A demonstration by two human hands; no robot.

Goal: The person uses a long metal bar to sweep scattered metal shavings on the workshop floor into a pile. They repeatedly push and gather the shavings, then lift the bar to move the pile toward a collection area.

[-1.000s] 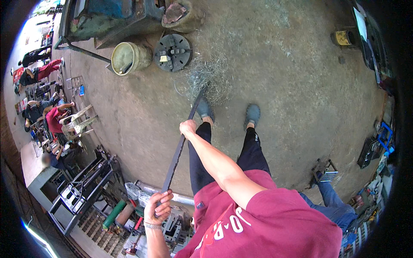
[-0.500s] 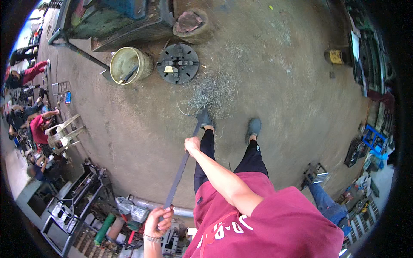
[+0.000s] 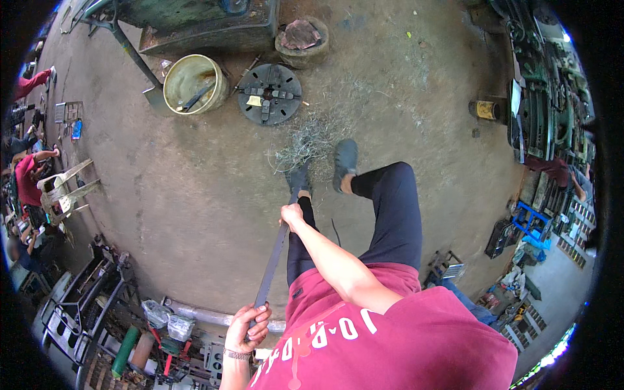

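A long, flat dark bar (image 3: 270, 270) runs slanting from beside my waist down toward my left shoe (image 3: 298, 179). My left hand (image 3: 250, 324), with a bracelet at the wrist, is closed round its upper end. Further down, my right hand (image 3: 292, 214) grips the same bar, that arm reaching across my body. The bar's lower end meets the area of my left shoe; I cannot make out its tip. A tangled heap of metal shavings (image 3: 305, 148) lies on the floor just beyond. My right shoe (image 3: 345, 166) stands beside the heap.
Beyond the heap are a round slotted chuck plate (image 3: 281, 112), a pale bucket (image 3: 170, 91) and a round container (image 3: 286, 49). A shovel (image 3: 156, 97) leans by the bucket. Machine parts and a metal frame (image 3: 62, 322) stand at left, with people near a plastic chair (image 3: 62, 188).
My right foot has moved forward and left, its knee now bent, close to the shavings. Both hands keep their hold on the bar, and the view has turned slightly.
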